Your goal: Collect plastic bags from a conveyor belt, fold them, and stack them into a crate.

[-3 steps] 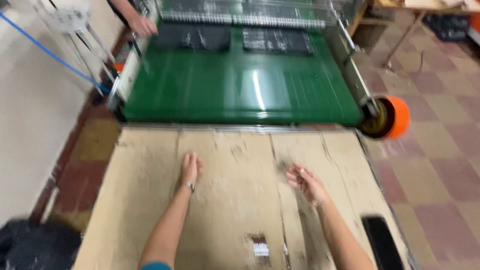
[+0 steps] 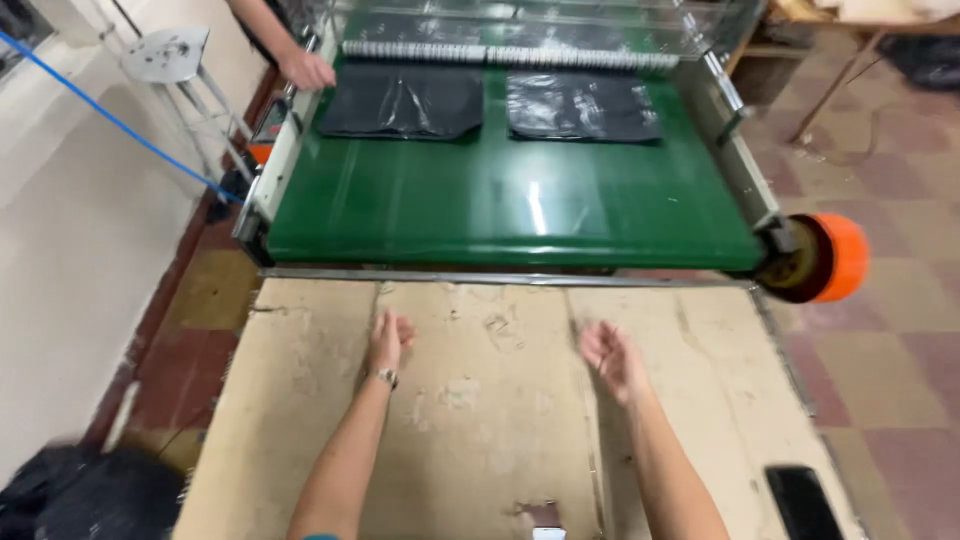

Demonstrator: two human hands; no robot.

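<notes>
My left hand (image 2: 388, 340) rests lightly on the worn cardboard-covered table (image 2: 300, 400), fingers apart, holding nothing. My right hand (image 2: 612, 358) hovers just above the cardboard, open and empty. Ahead of both hands runs a green conveyor belt (image 2: 500, 210). Two flat black plastic bags lie side by side at the belt's far end, the left bag (image 2: 402, 102) and the right bag (image 2: 580, 106), well beyond my reach. Another person's hand (image 2: 305, 70) rests on the machine's left rail.
An orange roller wheel (image 2: 830, 258) sticks out at the belt's right corner. A black phone (image 2: 805, 500) lies at the table's lower right. A metal stool (image 2: 170, 60) and a blue cord (image 2: 110, 115) stand left. Black bags (image 2: 90, 495) are piled on the floor.
Both hands stay over the cardboard in about the same place; the right hand has lifted slightly. The bags on the belt look unchanged.
</notes>
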